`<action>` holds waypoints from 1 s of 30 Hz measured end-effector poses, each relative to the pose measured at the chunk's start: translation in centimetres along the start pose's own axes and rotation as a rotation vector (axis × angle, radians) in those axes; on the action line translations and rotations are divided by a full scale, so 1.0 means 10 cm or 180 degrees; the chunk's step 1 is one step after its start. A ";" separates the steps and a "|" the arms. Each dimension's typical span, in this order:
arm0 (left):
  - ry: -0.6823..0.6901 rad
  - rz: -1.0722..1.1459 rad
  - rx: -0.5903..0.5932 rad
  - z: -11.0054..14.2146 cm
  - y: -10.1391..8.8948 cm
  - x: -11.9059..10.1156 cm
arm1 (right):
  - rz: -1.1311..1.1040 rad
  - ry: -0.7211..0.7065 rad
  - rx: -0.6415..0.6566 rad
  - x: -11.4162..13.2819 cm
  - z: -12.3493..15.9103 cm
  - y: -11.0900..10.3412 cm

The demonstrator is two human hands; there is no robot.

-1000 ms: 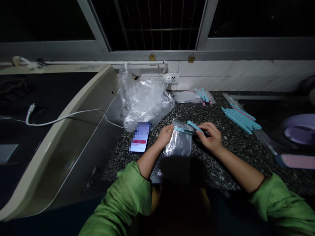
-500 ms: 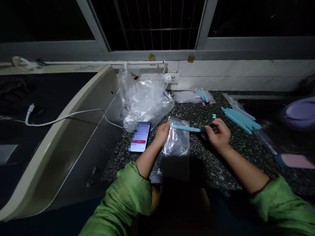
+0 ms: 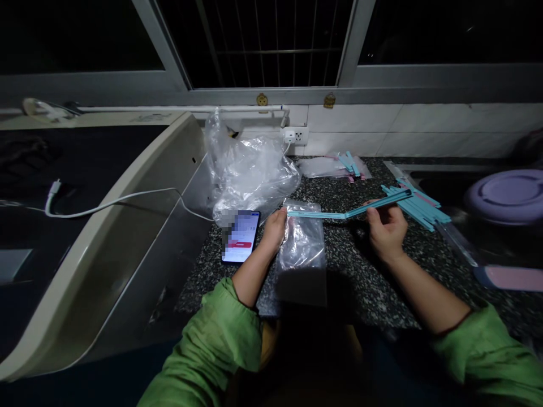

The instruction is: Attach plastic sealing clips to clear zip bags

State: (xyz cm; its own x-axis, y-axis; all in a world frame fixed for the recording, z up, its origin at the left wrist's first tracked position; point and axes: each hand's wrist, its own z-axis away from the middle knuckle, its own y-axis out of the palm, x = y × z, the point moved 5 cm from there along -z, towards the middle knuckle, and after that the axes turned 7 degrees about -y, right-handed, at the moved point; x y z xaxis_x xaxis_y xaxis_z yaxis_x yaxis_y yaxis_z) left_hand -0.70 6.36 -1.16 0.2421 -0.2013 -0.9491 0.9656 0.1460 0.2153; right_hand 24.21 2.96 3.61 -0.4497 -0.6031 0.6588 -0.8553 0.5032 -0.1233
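Observation:
A small clear plastic bag (image 3: 302,243) lies flat on the dark speckled counter (image 3: 356,277) in front of me. A long light-blue hinged sealing clip (image 3: 348,212) lies open across the bag's top edge. My left hand (image 3: 275,226) is closed on the bag's upper left corner and the clip's left end. My right hand (image 3: 385,229) is closed on the clip's other arm, which is swung out and up to the right.
A lit phone (image 3: 241,236) lies left of the bag. Behind it sits a crumpled clear bag (image 3: 250,169) by a wall socket (image 3: 296,135). A pile of blue clips (image 3: 418,204) lies right, more clips (image 3: 350,164) behind. Purple basins (image 3: 507,195) stand far right, a white cable (image 3: 110,200) left.
The right hand has swung the clip's free arm out to the right, unfolding it from a closed bar over the bag. A purple basin at far right has shifted into fuller view.

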 end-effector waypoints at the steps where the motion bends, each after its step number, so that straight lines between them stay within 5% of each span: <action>1: -0.0005 0.0017 0.0003 -0.01 -0.01 0.01 | -0.0016 0.0032 -0.0018 -0.01 0.00 0.00; 25: 0.0098 -0.0031 -0.0187 -0.02 -0.07 -0.01 | -0.0103 0.0231 -0.0142 -0.20 -0.03 -0.04; 30: 0.0023 -0.0097 -0.0197 -0.07 -0.09 0.04 | -0.0086 0.0317 0.0100 -0.21 0.00 0.00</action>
State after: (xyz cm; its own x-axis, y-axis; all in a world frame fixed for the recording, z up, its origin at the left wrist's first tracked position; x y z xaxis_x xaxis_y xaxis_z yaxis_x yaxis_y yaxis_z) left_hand -1.50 6.80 -1.86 0.2116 -0.1997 -0.9567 0.9647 0.1995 0.1717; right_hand 25.18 4.23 2.26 -0.4000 -0.5508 0.7326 -0.8752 0.4670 -0.1267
